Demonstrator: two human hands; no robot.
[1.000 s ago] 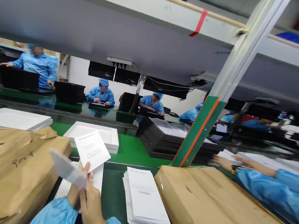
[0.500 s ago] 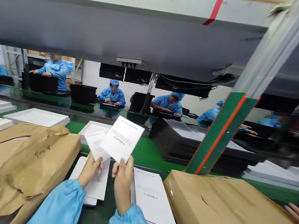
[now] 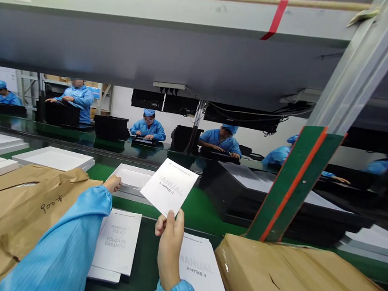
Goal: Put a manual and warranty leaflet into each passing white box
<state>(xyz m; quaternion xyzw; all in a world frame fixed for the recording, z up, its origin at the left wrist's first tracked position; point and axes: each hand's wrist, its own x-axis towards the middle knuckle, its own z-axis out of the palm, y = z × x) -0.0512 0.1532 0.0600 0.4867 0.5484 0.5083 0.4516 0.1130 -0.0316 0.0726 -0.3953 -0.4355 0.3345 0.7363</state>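
Note:
Upright in my right hand [image 3: 169,242] is a white manual [image 3: 169,186], pinched at its lower corner between thumb and fingers. My left hand [image 3: 113,184] reaches forward, its fingers closed at the left edge of a shallow white box [image 3: 133,176]. The manual covers the right part of that box. Below my left forearm lies a stack of white warranty leaflets [image 3: 117,238]. Beside my right wrist sits a pile of manuals [image 3: 200,276], partly hidden by my hand and sleeve.
Brown paper-wrapped packages lie at left [image 3: 50,224] and right [image 3: 291,278]. More white boxes [image 3: 53,158] stand on the green conveyor belt [image 3: 208,214]. A slanted metal post [image 3: 298,180] rises at right, near black stacks [image 3: 243,203]. Several co-workers in blue sit or stand across the line.
My left hand has moved forward and left to the white box; the leaflet it held no longer shows. My right hand has shifted slightly right with the manual. The view has tilted up.

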